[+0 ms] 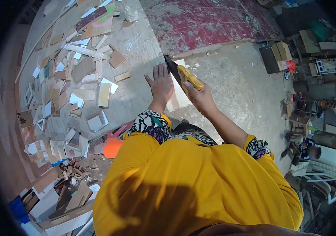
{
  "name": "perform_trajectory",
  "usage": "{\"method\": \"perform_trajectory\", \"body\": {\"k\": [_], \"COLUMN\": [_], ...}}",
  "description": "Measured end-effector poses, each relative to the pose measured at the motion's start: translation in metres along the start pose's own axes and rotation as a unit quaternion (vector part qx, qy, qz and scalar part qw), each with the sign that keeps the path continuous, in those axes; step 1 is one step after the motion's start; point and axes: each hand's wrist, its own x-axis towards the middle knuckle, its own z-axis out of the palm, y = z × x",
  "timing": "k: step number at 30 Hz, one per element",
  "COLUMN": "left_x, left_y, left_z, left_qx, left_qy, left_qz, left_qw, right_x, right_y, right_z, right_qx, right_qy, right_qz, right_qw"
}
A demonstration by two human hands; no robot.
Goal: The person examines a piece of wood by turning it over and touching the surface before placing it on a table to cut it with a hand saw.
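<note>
My right hand (200, 93) is closed round the yellow handle (188, 77) of a handsaw, whose dark blade (172, 66) points away from me along the edge of the pale work table (136, 90). Flat on the table close to that edge lies my left hand (161, 84), fingers stretched forward and just left of the blade. A white board (179, 96) shows between the hands, below the saw; how it is supported is hidden. Whether the blade's teeth touch anything cannot be made out.
Many wood and white board offcuts (83, 67) cover the table's left side. More scrap wood (73, 200) is heaped at lower left. Concrete floor (239, 82) lies to the right, with a red patch (215, 23) ahead. Another person (308, 151) is among clutter at far right.
</note>
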Motion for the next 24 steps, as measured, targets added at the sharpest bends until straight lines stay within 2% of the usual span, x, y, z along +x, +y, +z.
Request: {"method": "perform_trajectory", "body": {"k": [3,5,6,9,15,19,21,24], "left_x": [-0.001,-0.001,-0.001,0.000,0.000,-0.001,0.000,-0.001], "left_y": [-0.001,-0.002,-0.002,-0.003,-0.001,0.001,0.002,0.002], "left_z": [0.001,0.004,0.006,0.008,0.004,-0.002,-0.003,-0.003], "left_qx": [-0.004,-0.014,-0.014,-0.002,-0.006,0.010,0.016,0.005], "left_qy": [0.018,0.043,0.044,0.058,0.034,0.014,0.004,0.004], "left_qz": [0.006,0.006,0.007,0.024,0.003,0.001,0.003,0.002], "left_qw": [1.000,0.999,0.999,0.998,0.999,1.000,1.000,1.000], "right_x": [-0.011,-0.030,-0.038,-0.050,-0.020,0.000,-0.001,0.010], "right_y": [0.002,0.018,0.025,0.040,0.013,0.010,-0.010,-0.043], "right_z": [-0.005,-0.013,-0.012,-0.009,-0.002,0.002,-0.001,-0.004], "right_qx": [0.035,-0.107,-0.089,-0.057,-0.053,0.017,0.033,0.047], "right_qy": [-0.011,-0.028,-0.027,-0.027,-0.006,0.007,-0.010,-0.011], "right_qz": [0.011,-0.009,-0.048,-0.052,-0.008,0.009,0.074,0.068], "right_qw": [0.999,0.994,0.995,0.997,0.999,1.000,0.997,0.996]}}
